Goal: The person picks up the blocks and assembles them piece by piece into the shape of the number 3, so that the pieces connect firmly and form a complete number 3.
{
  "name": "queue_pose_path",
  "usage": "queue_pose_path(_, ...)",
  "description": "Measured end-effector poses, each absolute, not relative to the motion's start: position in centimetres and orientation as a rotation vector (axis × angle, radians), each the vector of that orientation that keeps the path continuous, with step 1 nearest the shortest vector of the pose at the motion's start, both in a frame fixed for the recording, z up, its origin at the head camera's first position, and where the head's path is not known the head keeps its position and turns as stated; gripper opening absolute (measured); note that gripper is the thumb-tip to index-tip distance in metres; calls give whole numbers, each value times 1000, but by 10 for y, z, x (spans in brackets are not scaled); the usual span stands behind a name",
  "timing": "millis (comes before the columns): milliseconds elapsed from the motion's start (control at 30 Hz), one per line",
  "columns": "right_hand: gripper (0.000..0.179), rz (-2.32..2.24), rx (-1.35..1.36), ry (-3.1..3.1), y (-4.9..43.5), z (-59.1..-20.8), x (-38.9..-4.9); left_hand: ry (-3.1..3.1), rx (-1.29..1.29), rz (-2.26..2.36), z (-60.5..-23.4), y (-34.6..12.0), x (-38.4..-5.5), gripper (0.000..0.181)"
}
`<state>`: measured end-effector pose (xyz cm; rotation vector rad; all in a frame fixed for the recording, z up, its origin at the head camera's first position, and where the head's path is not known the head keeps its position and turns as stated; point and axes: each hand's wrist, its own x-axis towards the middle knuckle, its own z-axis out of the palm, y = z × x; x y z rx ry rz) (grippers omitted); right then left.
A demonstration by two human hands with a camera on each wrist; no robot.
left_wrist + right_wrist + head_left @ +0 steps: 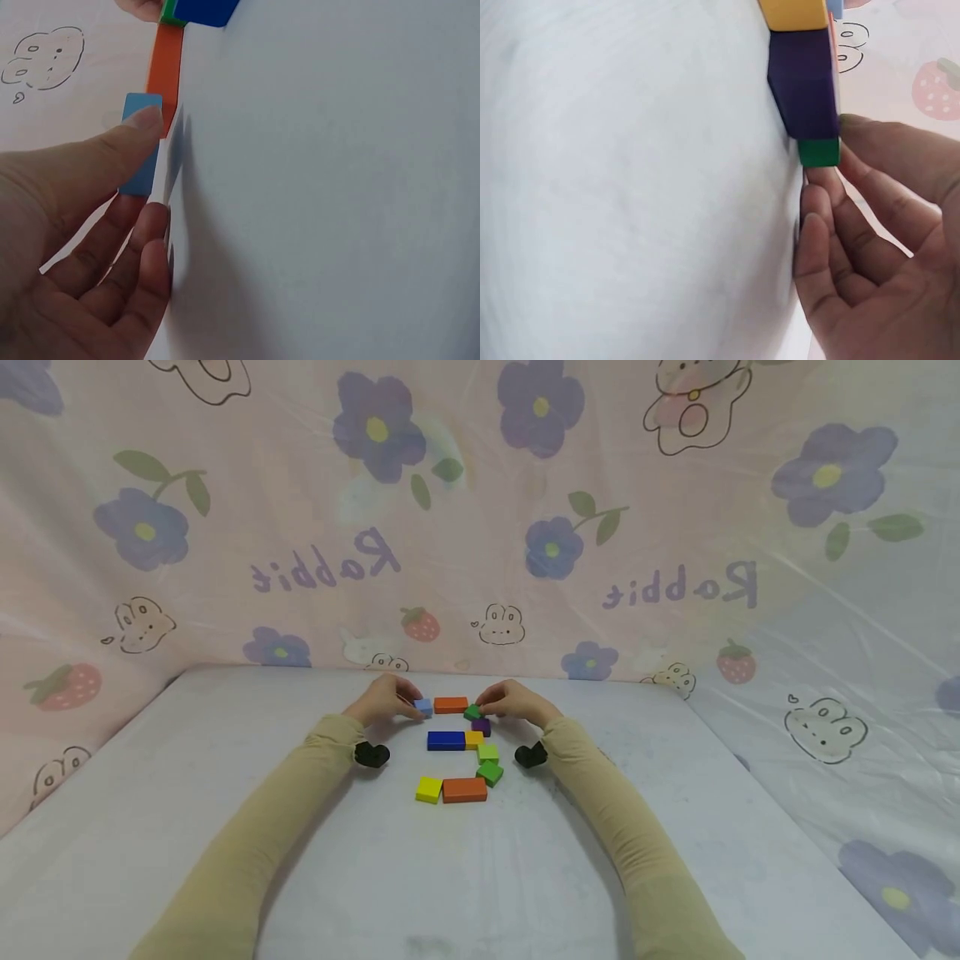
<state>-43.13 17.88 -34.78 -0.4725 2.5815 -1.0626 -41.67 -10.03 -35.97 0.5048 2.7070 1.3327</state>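
My left hand (381,700) pinches a light blue block (139,174) between thumb and fingers, at the left end of an orange-red long block (451,705). At that block's other end, the thumb and fingers of my right hand (519,702) hold a dark green block (820,153), set at a slant. A purple block (804,82) sits just in front of the green one and covers part of it in the right wrist view. Both hands rest low at the far side of the white table.
Nearer me, a dark blue long block (446,741) meets an amber block (474,741). A lime block (488,754) and a green block (490,773) curve down to another orange-red block (465,790) and a yellow block (429,790). Behind hangs a patterned curtain (465,560).
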Motion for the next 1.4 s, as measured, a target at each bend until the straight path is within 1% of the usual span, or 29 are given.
queue_pose_path(667,25,-1090,-457,2587,178,-348,-429,2766,441,1273,-362,-91,-414,37)
queue_pose_path(967,25,-1083,-451,2602,178,-348,-429,2774,425,1272,-359,-89,-410,31)
queue_pose_path(1400,25,-1080,-455,2597,178,-347,-430,2786,398,1241,-361,-88,-417,35)
